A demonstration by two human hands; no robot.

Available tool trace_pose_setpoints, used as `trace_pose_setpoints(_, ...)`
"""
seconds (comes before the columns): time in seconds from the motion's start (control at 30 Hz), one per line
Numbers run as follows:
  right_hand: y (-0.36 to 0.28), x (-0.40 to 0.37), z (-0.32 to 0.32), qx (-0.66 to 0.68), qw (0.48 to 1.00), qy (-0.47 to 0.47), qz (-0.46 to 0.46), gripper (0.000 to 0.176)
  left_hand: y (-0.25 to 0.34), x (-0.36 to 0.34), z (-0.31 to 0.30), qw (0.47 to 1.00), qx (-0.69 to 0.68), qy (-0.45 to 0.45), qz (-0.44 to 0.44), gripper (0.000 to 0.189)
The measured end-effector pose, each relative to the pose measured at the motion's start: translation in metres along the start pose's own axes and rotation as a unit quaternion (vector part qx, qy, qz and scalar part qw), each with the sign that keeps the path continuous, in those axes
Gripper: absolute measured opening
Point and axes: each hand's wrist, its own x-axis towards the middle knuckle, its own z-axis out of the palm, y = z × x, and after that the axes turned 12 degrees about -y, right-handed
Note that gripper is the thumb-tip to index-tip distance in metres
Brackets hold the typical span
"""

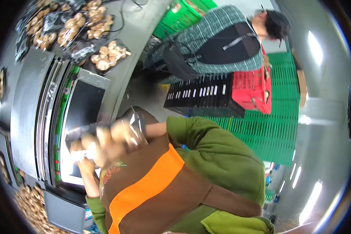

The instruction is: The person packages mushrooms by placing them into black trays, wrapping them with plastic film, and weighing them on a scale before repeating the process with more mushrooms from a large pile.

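In front of my brown apron I hold a pack of mushrooms on a dark tray, with shiny clear film over it. Motion blurs the pack. My left hand grips its lower end, close to the lit front of a wrapping machine. At the pack's upper end is my right hand; film and blur mostly hide its fingers, but it appears closed on the pack. The wrapping machine has a dark plate beside its pale edge, right by the pack.
Several mushroom packs lie on the metal table. Loose mushrooms are heaped at lower left. A co-worker stands near black crates, a red crate and stacked green crates.
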Motion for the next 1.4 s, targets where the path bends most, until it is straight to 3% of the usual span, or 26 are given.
trace_pose_setpoints(0.03, -0.007, 0.002, 0.022, -0.048, 0.998, -0.024, 0.019, 0.023, 0.028, 0.003, 0.032, 0.996, 0.037, -0.082, -0.009, 0.021)
trace_pose_setpoints(0.07, -0.017, 0.005, 0.042, -0.123, 0.988, -0.067, 0.068, 0.024, 0.059, 0.009, 0.102, 0.989, 0.035, -0.1, 0.099, 0.03)
trace_pose_setpoints(0.1, -0.036, 0.01, 0.055, -0.179, 0.969, -0.106, 0.137, 0.026, 0.054, 0.021, 0.097, 0.94, -0.137, -0.262, 0.17, 0.02)
trace_pose_setpoints(0.13, -0.055, 0.01, 0.057, -0.226, 0.931, -0.082, 0.275, 0.028, 0.05, 0.027, 0.138, 0.94, -0.046, -0.166, 0.295, 0.02)
trace_pose_setpoints(0.17, -0.06, 0.003, 0.054, -0.23, 0.931, -0.078, 0.272, 0.028, 0.045, 0.035, 0.181, 0.907, 0.047, -0.062, 0.415, 0.025)
trace_pose_setpoints(0.2, -0.061, -0.004, 0.047, -0.242, 0.939, 0.01, 0.246, 0.027, 0.015, 0.061, 0.17, 0.693, -0.135, -0.226, 0.671, 0.031)
trace_pose_setpoints(0.23, -0.061, -0.01, 0.039, -0.255, 0.938, 0.096, 0.216, 0.025, 0.02, 0.06, 0.171, 0.69, -0.137, -0.234, 0.671, 0.031)
trace_pose_setpoints(0.3, -0.086, -0.017, 0.02, -0.29, 0.908, 0.257, 0.159, 0.024, 0.036, 0.052, 0.181, 0.764, -0.148, -0.244, 0.579, 0.038)
trace_pose_setpoints(0.33, -0.12, -0.023, 0.04, -0.172, 0.954, 0.231, 0.078, 0.03, 0.05, 0.04, 0.183, 0.848, -0.118, -0.226, 0.464, 0.038)
trace_pose_setpoints(0.37, -0.129, -0.027, 0.047, -0.183, 0.954, 0.225, 0.078, 0.03, 0.055, 0.032, 0.183, 0.886, -0.126, -0.221, 0.388, 0.038)
trace_pose_setpoints(0.43, -0.139, -0.023, 0.062, -0.309, 0.951, 0.011, 0.01, 0.037, 0.059, 0.021, 0.175, 0.927, -0.166, -0.206, 0.265, 0.038)
trace_pose_setpoints(0.5, -0.158, -0.014, 0.091, -0.417, 0.889, 0.054, 0.18, 0.047, 0.057, 0.01, 0.159, 0.976, -0.136, -0.147, 0.085, 0.038)
trace_pose_setpoints(0.53, -0.14, -0.018, 0.062, -0.345, 0.916, 0.1, 0.181, 0.047, 0.051, 0.013, 0.15, 0.996, -0.039, -0.071, -0.038, 0.038)
trace_pose_setpoints(0.57, -0.13, -0.022, 0.036, -0.397, 0.893, 0.149, 0.152, 0.036, 0.049, 0.013, 0.134, 0.987, -0.021, -0.074, -0.141, 0.038)
trace_pose_setpoints(0.63, -0.133, -0.021, -0.004, -0.258, 0.923, 0.265, 0.102, 0.032, 0.047, 0.017, 0.115, 0.969, 0.023, -0.066, -0.235, 0.038)
trace_pose_setpoints(0.7, -0.149, -0.024, -0.05, -0.275, 0.886, 0.373, 0.006, 0.032, 0.048, 0.016, 0.104, 0.966, 0.054, -0.047, -0.248, 0.038)
trace_pose_setpoints(0.77, -0.176, -0.015, -0.086, -0.128, 0.907, 0.353, -0.19, 0.044, 0.049, 0.015, 0.098, 0.974, 0.062, -0.007, -0.22, 0.038)
trace_pose_setpoints(0.83, -0.204, 0.015, -0.091, 0.058, 0.896, 0.378, -0.225, 0.06, 0.053, 0.009, 0.084, 0.98, 0.151, 0.069, -0.111, 0.033)
trace_pose_setpoints(0.9, -0.207, 0.075, -0.075, 0.106, 0.912, 0.358, -0.167, 0.069, 0.071, 0.005, 0.074, 0.953, 0.258, 0.154, -0.031, 0.031)
trace_pose_setpoints(0.97, -0.177, 0.125, -0.086, -0.033, 0.966, 0.255, -0.013, 0.07, 0.096, -0.001, 0.058, 0.891, 0.389, 0.231, 0.041, 0.035)
trace_pose_setpoints(1.03, -0.155, 0.197, -0.05, -0.212, 0.945, 0.214, 0.123, 0.059, 0.116, -0.002, 0.038, 0.747, 0.514, 0.394, 0.147, 0.044)
trace_pose_setpoints(1.1, -0.12, 0.275, -0.037, -0.344, 0.914, 0.169, 0.134, 0.043, 0.14, -0.007, 0.003, 0.619, 0.578, 0.503, 0.17, 0.067)
trace_pose_setpoints(1.17, -0.08, 0.36, -0.039, -0.438, 0.889, 0.069, 0.114, 0.036, 0.169, -0.012, -0.033, 0.53, 0.611, 0.578, 0.111, 0.095)
trace_pose_setpoints(1.3, -0.002, 0.489, -0.02, -0.693, 0.703, -0.159, 0.001, 0.05, 0.207, -0.014, -0.095, 0.498, 0.605, 0.618, 0.064, 0.111)
trace_pose_setpoints(1.37, 0.022, 0.51, -0.015, -0.73, 0.659, -0.184, 0.006, 0.057, 0.216, -0.013, -0.126, 0.551, 0.598, 0.578, 0.064, 0.111)
trace_pose_setpoints(1.4, 0.028, 0.51, -0.011, -0.75, 0.619, -0.223, 0.066, 0.058, 0.214, -0.012, -0.141, 0.562, 0.598, 0.569, 0.046, 0.109)
